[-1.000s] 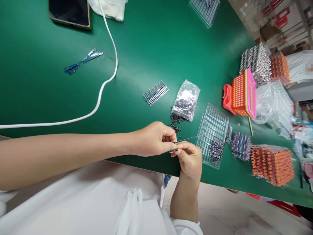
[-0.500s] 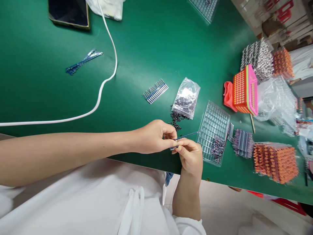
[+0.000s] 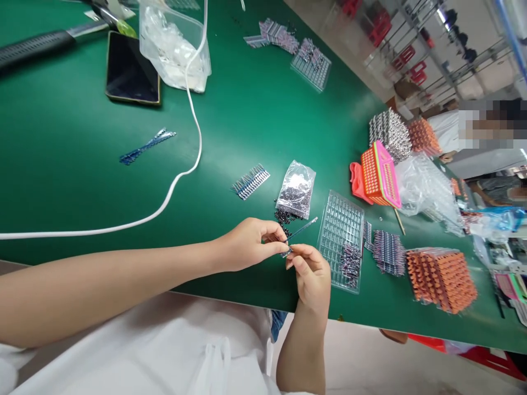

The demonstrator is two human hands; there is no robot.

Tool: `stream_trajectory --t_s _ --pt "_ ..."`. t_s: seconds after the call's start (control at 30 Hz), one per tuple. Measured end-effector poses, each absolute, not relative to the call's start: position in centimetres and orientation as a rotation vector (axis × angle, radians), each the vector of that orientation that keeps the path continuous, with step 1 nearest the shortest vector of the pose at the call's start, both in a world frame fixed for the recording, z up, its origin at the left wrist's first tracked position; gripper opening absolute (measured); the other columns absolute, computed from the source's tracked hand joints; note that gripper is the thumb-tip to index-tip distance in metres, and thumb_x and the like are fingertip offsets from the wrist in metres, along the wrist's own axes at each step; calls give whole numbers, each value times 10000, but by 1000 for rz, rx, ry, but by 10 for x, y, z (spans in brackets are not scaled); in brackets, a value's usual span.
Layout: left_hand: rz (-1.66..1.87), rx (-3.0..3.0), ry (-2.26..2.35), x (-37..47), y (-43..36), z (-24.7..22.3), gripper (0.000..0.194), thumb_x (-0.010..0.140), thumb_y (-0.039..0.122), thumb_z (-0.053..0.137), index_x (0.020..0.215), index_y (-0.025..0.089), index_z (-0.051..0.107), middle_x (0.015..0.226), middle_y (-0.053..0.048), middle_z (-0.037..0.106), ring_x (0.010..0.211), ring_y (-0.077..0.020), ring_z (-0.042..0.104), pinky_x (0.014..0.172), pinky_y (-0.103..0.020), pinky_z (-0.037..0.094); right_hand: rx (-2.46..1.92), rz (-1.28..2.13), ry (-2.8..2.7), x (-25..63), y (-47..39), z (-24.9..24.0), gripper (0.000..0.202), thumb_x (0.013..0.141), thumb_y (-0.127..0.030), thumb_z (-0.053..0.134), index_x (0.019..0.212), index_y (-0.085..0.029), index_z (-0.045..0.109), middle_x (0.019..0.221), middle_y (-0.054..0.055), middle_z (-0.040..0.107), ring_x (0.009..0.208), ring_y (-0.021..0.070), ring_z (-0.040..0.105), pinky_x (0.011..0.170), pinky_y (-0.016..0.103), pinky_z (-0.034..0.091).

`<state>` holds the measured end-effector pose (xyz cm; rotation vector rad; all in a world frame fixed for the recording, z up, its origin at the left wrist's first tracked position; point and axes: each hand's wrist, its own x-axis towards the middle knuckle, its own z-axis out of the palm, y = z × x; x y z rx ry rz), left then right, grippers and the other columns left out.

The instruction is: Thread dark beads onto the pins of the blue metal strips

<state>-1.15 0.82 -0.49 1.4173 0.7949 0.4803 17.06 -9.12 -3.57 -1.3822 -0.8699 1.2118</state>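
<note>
My left hand [image 3: 251, 244] is closed, thumb and fingers pinching a thin blue strip [image 3: 302, 228] that juts out to the upper right. My right hand [image 3: 312, 271] meets it from the right, its fingertips pinched at the strip's near end; whether they hold a small part there is too small to tell. Just beyond the fingers lie loose dark beads [image 3: 284, 216], beside a clear bag of beads [image 3: 297, 189]. A strip with pins [image 3: 252, 181] rests further left. Right of my hands is a clear compartment tray [image 3: 335, 236] with small dark parts at its near right corner.
A white cable [image 3: 171, 192] curves across the left side, near a phone [image 3: 132, 70] and crossed blue strips [image 3: 147, 146]. Rightwards stand an orange and pink basket [image 3: 381, 173] and orange stacks [image 3: 442, 278]. A person [image 3: 448, 131] is at the far right.
The view has shifted, showing more of the table's far side. The blue strip now points more steeply up and away, and my right fingertips have shifted slightly at its near end.
</note>
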Motion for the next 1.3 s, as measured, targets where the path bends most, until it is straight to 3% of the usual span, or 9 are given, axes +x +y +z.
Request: stream_trajectory --t_s 0.17,0.37,0.57,1.1,1.3 --pt "470 1499 782 -13 8 -7 151 830 309 656 825 167 708 747 -8 730 720 -156 644 672 -239 481 -1470 1110 -953 168 -90 -39 140 816 -333 766 891 -219 737 809 1 662 678 121 586 629 246 481" --pt "424 1422 809 -11 7 -14 272 810 346 675 1024 181 708 943 -35 762 884 -204 692 821 -291 519 -1487 1045 -947 164 -90 -38 135 854 -347 725 851 -212 716 754 -14 616 662 113 557 622 234 455" --pt "395 1546 799 -11 9 -10 259 883 408 585 818 195 719 759 4 702 759 -184 624 713 -267 458 -1417 1080 -936 163 -91 -41 118 854 -343 731 874 -226 731 774 -18 638 665 104 560 630 227 452" --pt "444 1691 663 -14 4 -14 211 906 316 527 820 172 654 792 -17 650 771 -179 585 737 -284 427 -1197 1330 -791 169 -87 -49 163 748 -348 828 788 -209 751 717 -15 629 588 86 531 553 211 406" --pt "406 1633 624 -16 4 -10 229 913 338 525 806 180 651 785 -8 640 767 -174 567 722 -275 418 -1325 1208 -908 170 -90 -45 190 826 -389 747 817 -200 724 741 -8 621 622 102 538 589 226 441"
